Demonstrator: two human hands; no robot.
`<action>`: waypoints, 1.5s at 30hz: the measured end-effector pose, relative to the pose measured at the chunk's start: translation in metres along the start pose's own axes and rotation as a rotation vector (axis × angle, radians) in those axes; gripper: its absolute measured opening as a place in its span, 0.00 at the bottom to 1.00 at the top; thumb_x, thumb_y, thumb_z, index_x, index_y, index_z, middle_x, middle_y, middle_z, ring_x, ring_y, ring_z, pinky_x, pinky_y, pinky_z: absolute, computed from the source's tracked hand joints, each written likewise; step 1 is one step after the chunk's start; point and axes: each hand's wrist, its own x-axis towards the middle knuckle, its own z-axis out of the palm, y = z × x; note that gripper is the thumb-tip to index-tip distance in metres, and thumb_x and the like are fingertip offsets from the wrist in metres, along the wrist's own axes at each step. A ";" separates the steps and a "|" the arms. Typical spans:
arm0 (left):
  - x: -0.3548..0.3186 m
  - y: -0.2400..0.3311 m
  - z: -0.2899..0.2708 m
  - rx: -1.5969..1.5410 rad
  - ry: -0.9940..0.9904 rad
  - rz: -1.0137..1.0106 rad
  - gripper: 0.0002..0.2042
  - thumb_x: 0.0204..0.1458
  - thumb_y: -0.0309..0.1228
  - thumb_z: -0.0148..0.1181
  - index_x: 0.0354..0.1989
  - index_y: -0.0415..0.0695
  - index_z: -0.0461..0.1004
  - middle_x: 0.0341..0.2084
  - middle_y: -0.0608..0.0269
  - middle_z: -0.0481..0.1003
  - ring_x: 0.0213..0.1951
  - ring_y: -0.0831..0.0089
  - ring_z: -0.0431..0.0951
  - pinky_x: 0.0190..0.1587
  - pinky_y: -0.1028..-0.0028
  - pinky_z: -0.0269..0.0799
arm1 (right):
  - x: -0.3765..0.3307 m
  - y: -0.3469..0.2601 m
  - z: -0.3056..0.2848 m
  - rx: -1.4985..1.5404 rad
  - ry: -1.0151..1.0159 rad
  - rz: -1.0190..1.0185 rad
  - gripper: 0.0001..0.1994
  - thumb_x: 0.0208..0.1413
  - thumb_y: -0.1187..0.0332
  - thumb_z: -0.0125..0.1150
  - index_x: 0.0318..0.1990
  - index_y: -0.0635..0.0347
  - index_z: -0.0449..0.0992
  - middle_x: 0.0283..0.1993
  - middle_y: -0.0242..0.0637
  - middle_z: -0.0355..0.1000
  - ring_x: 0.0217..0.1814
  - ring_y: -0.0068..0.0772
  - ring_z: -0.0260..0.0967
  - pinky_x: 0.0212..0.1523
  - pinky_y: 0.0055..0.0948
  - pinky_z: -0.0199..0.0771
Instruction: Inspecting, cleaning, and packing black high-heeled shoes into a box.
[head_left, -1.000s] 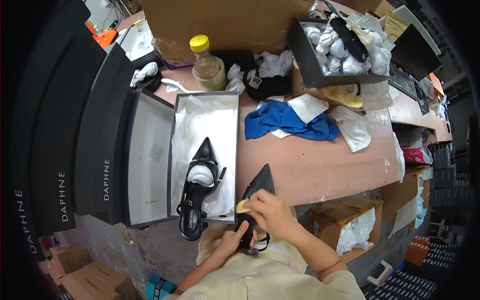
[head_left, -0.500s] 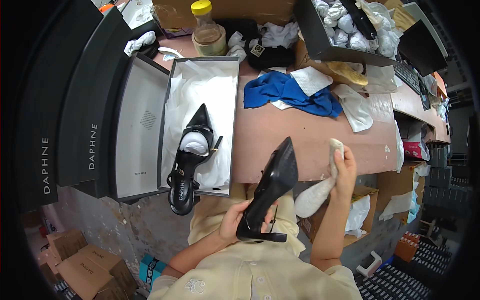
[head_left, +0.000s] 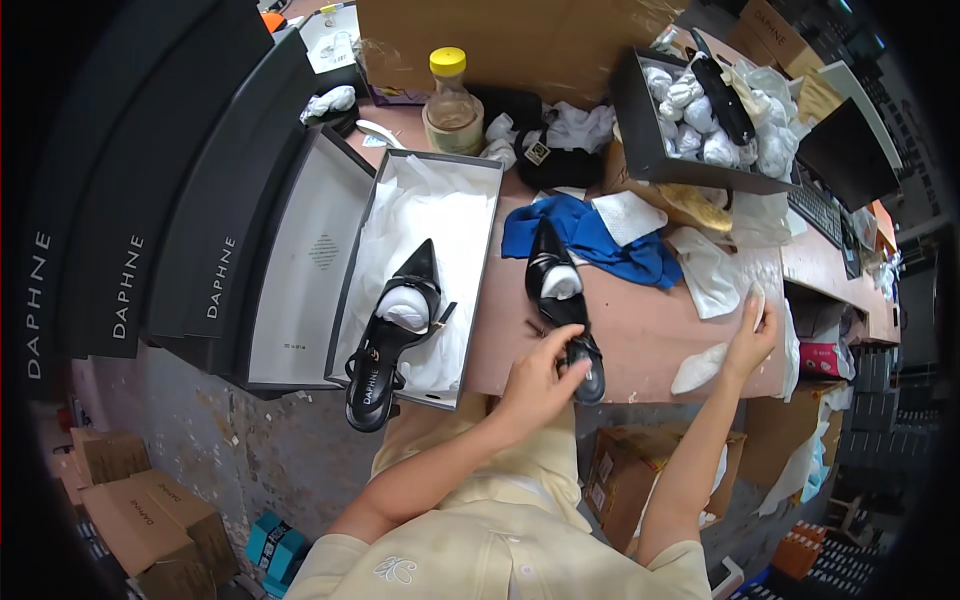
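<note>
Head view, clock positions read from its middle: a pinkish workbench (head_left: pixel 640 345) spreads its bare stretch toward 3 o'clock. Black shoeboxes (head_left: pixel 195 190) stand in a row at 10 o'clock. Nearer on that side is an open shoebox (head_left: pixel 483 262) lined with white tissue. At 2 o'clock lies a crumpled blue cloth (head_left: pixel 625 258). One black slingback pump (head_left: pixel 567 314) lies on the bench at 3 o'clock, its pointed toe over the cloth; its mate (head_left: pixel 388 345) lies at 8 o'clock in the box, heel end past the near rim. The left hand (head_left: pixel 540 375), at 5 o'clock, has fingers and thumb at the first pump's heel strap; whether they pinch it, I cannot tell. Between 3 and 4 o'clock, the right hand (head_left: pixel 750 343) grips a white rag (head_left: pixel 700 368). Each pump holds a white paper wad (head_left: pixel 562 282).
</note>
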 end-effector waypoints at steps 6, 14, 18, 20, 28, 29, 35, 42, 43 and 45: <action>0.000 -0.005 -0.021 -0.805 -0.002 -0.223 0.17 0.59 0.28 0.45 0.57 0.42 0.60 0.26 0.70 0.68 0.14 0.91 0.55 0.12 0.86 0.49 | -0.099 -0.095 0.002 0.410 -0.413 0.285 0.10 0.55 0.70 0.58 0.41 0.66 0.71 0.38 0.31 0.70 0.41 0.20 0.64 0.44 0.23 0.65; -0.010 -0.017 -0.023 -1.119 -0.005 -0.217 0.16 0.57 0.26 0.41 0.54 0.41 0.56 0.34 0.62 0.72 0.30 0.83 0.75 0.32 0.83 0.73 | -0.176 -0.156 0.011 0.488 -0.440 0.311 0.10 0.53 0.74 0.58 0.42 0.67 0.69 0.35 0.33 0.69 0.35 0.18 0.65 0.36 0.19 0.67; -0.014 -0.022 -0.019 -1.081 0.002 -0.230 0.15 0.58 0.27 0.41 0.54 0.42 0.57 0.33 0.63 0.71 0.29 0.84 0.73 0.31 0.85 0.72 | -0.146 -0.137 0.014 0.245 -0.258 0.113 0.09 0.53 0.74 0.58 0.41 0.67 0.70 0.33 0.34 0.69 0.33 0.20 0.65 0.33 0.21 0.67; -0.015 -0.021 -0.015 -0.995 0.015 -0.227 0.15 0.58 0.28 0.42 0.53 0.42 0.58 0.33 0.63 0.71 0.29 0.84 0.73 0.31 0.85 0.72 | -0.103 -0.109 0.012 0.045 -0.116 -0.023 0.09 0.53 0.72 0.57 0.40 0.66 0.71 0.31 0.34 0.69 0.31 0.22 0.64 0.32 0.22 0.67; -0.029 -0.039 0.004 -0.344 0.050 -0.114 0.11 0.58 0.29 0.47 0.49 0.41 0.64 0.29 0.68 0.68 0.32 0.82 0.68 0.34 0.82 0.64 | -0.032 -0.030 0.037 -0.633 -0.161 -0.432 0.18 0.47 0.67 0.61 0.46 0.63 0.70 0.51 0.48 0.65 0.56 0.51 0.57 0.55 0.41 0.58; -0.028 -0.039 0.005 -0.284 0.075 -0.055 0.11 0.58 0.29 0.47 0.48 0.41 0.64 0.29 0.68 0.68 0.31 0.82 0.68 0.34 0.81 0.64 | -0.038 -0.030 0.047 -0.479 -0.291 -0.419 0.19 0.47 0.67 0.61 0.47 0.63 0.70 0.52 0.48 0.64 0.57 0.52 0.57 0.55 0.40 0.58; -0.022 -0.035 -0.002 -0.180 0.023 -0.048 0.10 0.57 0.27 0.47 0.47 0.39 0.64 0.32 0.65 0.69 0.36 0.80 0.69 0.39 0.80 0.65 | -0.066 -0.027 0.101 -0.455 -0.444 -0.311 0.21 0.43 0.70 0.63 0.47 0.62 0.70 0.47 0.46 0.66 0.49 0.49 0.61 0.50 0.40 0.63; -0.016 -0.028 0.000 -0.691 0.038 -0.309 0.15 0.51 0.20 0.44 0.48 0.40 0.63 0.35 0.62 0.70 0.37 0.77 0.71 0.42 0.79 0.67 | -0.064 -0.026 0.099 -0.348 -0.394 -0.335 0.17 0.43 0.70 0.62 0.43 0.62 0.72 0.43 0.42 0.66 0.46 0.46 0.61 0.46 0.39 0.64; -0.016 -0.025 0.002 -0.741 0.101 -0.325 0.15 0.50 0.20 0.43 0.47 0.40 0.63 0.35 0.62 0.71 0.37 0.77 0.72 0.39 0.78 0.69 | -0.056 -0.027 0.099 -0.300 -0.263 -0.343 0.16 0.46 0.67 0.61 0.43 0.61 0.72 0.41 0.41 0.67 0.46 0.46 0.61 0.48 0.40 0.63; -0.012 0.005 0.009 -0.825 0.276 -0.437 0.17 0.46 0.22 0.38 0.46 0.41 0.64 0.30 0.60 0.70 0.31 0.73 0.73 0.32 0.75 0.71 | -0.033 -0.028 0.098 -0.414 0.022 -0.373 0.15 0.46 0.66 0.59 0.42 0.60 0.72 0.41 0.40 0.67 0.46 0.45 0.61 0.48 0.41 0.63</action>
